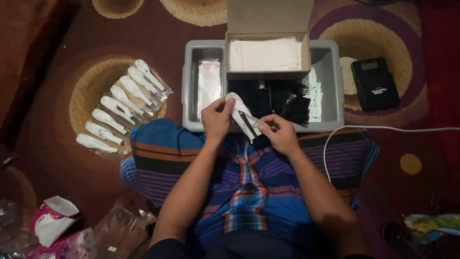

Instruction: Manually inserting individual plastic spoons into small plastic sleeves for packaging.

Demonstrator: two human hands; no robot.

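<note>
I see white napkin wrapped round black cutlery, held just in front of grey tub. Left hand pinches napkin top, right hand grips lower end. I'd keep wrap tight, cutlery centred. Finished packets lie on rug well left of tub; cardboard box rests in it.

Dim rm; maroon carpet w/ tan rings; white cable across floor.
</note>
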